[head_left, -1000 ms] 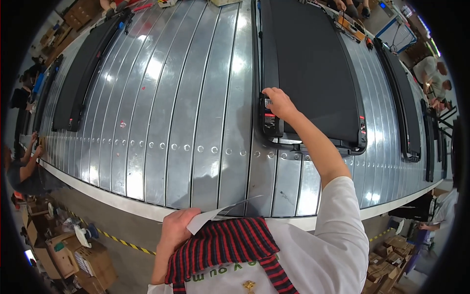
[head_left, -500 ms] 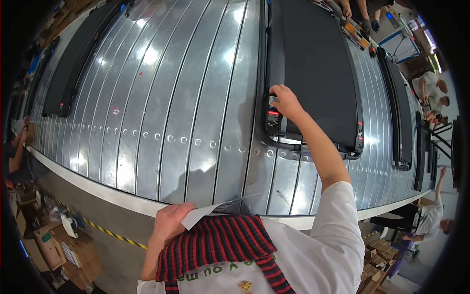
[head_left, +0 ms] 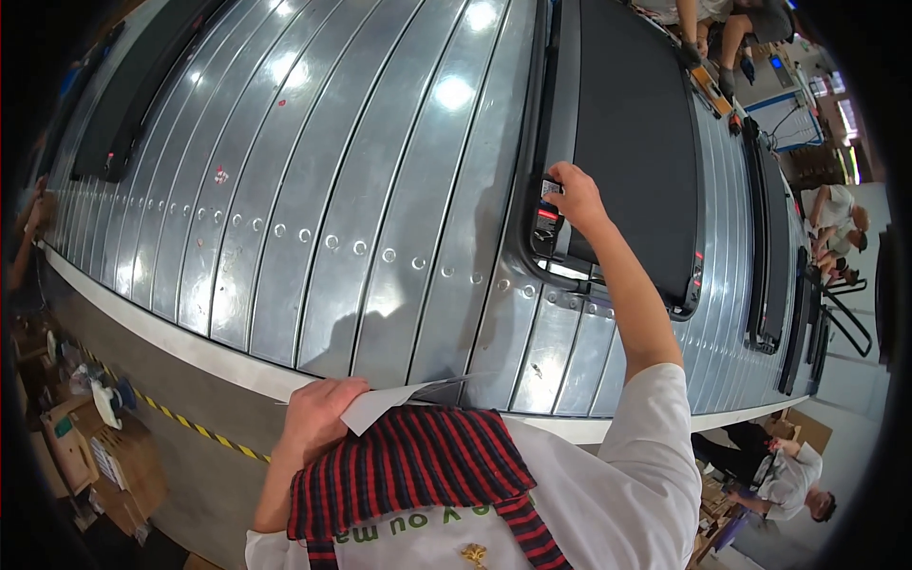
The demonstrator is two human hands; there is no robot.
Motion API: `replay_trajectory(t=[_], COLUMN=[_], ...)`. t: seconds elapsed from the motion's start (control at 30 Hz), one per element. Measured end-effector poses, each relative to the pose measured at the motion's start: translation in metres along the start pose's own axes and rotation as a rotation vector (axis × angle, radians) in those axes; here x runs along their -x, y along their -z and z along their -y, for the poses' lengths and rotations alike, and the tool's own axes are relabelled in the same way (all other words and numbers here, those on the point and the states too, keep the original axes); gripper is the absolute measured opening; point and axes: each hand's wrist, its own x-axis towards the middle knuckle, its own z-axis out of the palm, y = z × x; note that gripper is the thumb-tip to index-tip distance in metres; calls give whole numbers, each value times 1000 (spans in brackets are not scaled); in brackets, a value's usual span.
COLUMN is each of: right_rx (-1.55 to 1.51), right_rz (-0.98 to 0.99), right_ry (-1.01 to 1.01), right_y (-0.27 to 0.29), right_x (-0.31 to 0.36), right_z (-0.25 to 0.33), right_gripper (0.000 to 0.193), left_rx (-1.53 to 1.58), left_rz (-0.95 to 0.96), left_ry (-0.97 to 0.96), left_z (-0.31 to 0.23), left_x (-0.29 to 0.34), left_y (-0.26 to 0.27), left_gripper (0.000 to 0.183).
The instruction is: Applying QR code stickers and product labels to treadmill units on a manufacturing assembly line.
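My right hand (head_left: 579, 197) reaches to the near left corner of a flat black treadmill (head_left: 635, 142). Its bent fingers and thumb are closed at a small label (head_left: 549, 190) on the side frame; the fingertips partly hide it. Just below that label is a black sticker with a red stripe (head_left: 545, 224). Close to my body, my left hand (head_left: 325, 407) is closed around thin white sheets (head_left: 380, 407), which stick out to the right over the striped apron (head_left: 408, 470).
The treadmill lies on a metal slat conveyor (head_left: 380, 190) with a pale edge rail (head_left: 180, 344). Other black treadmills (head_left: 768, 247) lie to the right and far left. Co-workers' hands (head_left: 708, 43) are at the far end. Cardboard boxes (head_left: 128, 465) stand at the lower left.
The treadmill has shifted slightly right in the picture, and my right hand has stayed at its label. My left hand still holds the sheets. At the right, a person's raised arm has come down.
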Motion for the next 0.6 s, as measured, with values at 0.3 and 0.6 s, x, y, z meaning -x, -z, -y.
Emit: replay_trajectory(t=[0.3, 0.6], right_rx=[40, -28], right_rz=[19, 79], right_ry=[-24, -78], right_y=[-2, 0], right_x=[-6, -13], right_z=[1, 1], right_gripper=[40, 38], left_rx=[16, 52], left_rz=[16, 42], left_ry=[12, 18], left_z=[17, 35], left_x=[3, 0], left_y=[5, 19], left_gripper=[21, 21])
